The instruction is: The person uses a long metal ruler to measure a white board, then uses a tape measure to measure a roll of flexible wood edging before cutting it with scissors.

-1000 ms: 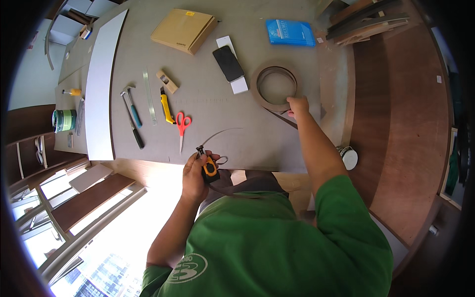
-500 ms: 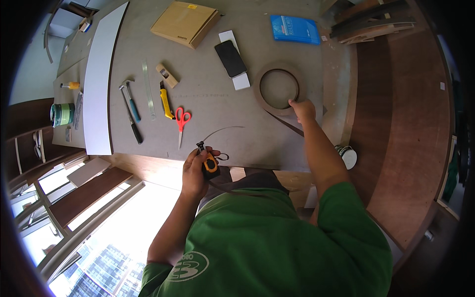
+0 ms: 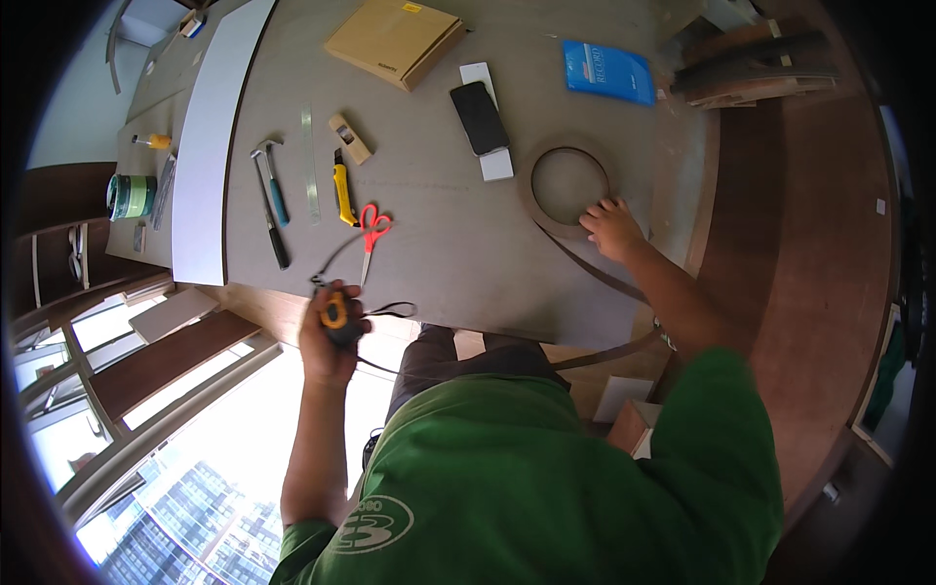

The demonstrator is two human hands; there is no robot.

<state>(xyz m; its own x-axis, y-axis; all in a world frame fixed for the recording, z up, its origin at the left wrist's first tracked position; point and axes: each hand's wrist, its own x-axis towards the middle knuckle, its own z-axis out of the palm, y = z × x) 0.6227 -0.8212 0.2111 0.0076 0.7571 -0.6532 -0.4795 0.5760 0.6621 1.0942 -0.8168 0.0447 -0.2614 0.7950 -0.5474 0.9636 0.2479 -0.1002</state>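
Note:
My left hand [image 3: 330, 336] is closed around a black-and-orange tape measure [image 3: 335, 314] with a wrist strap, just off the table's near edge. The free end of a brown edge banding strip [image 3: 341, 250] sticks out beyond this hand, toward the red-handled scissors [image 3: 373, 226]. From the hand the strip runs past my waist, loops at the right and leads up to its roll. That roll of edge banding [image 3: 534, 203] lies flat on the table. My right hand [image 3: 614, 230] has its fingers curled on the roll's lower right rim.
Left of the scissors lie a yellow utility knife [image 3: 342, 195], a small wooden plane [image 3: 350, 139], a clear ruler [image 3: 310, 166] and two hammer-like tools [image 3: 267, 195]. Farther back are a cardboard box [image 3: 390, 39], a phone [image 3: 479, 117] and a blue packet [image 3: 608, 72]. A white board [image 3: 216, 146] lies left.
My left hand has moved left with the tape measure, drawing the strip's end toward the scissors. More strip now hangs in a loop at the right. My right hand's fingers have shifted on the roll.

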